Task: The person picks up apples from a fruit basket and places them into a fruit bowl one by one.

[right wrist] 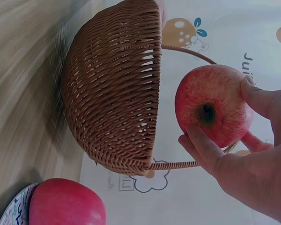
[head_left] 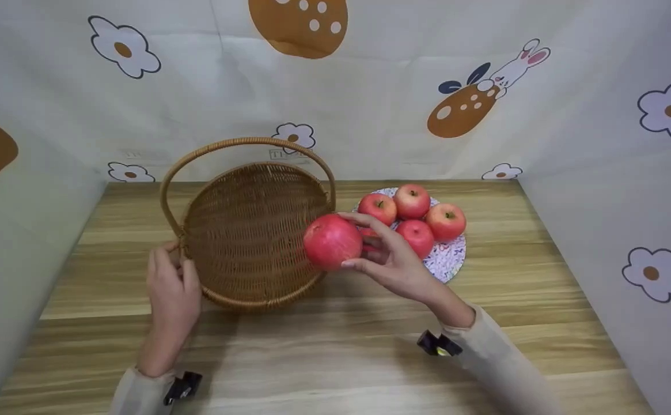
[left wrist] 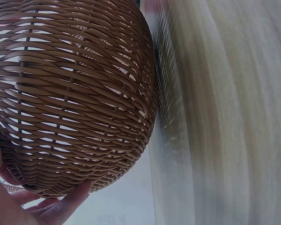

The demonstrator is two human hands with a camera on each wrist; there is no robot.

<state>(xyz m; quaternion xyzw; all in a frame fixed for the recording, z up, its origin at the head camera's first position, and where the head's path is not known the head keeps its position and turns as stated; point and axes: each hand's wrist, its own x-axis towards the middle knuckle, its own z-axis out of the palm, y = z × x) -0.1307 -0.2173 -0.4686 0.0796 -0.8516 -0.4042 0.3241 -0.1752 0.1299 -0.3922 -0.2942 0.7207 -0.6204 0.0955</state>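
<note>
A brown wicker basket (head_left: 254, 230) with a tall arched handle stands on the left part of the table, and no fruit shows inside it. At its left rim my left hand (head_left: 174, 285) grips the edge, fingers curled over the wicker. My right hand (head_left: 393, 265) holds a red apple (head_left: 333, 242) by thumb and fingers, overlapping the basket's right rim in the head view. The right wrist view has this apple (right wrist: 213, 105) above the level of the basket's rim. Several more apples (head_left: 413, 202) sit on a patterned plate (head_left: 450, 259) to the right.
The wood-grain table (head_left: 341, 357) is bounded by a pale back curtain (head_left: 381, 104) printed with flowers and rabbits, with similar walls on both sides. Right of the basket stands the plate, partly behind the right hand. The basket's handle (head_left: 249, 140) arches over its opening.
</note>
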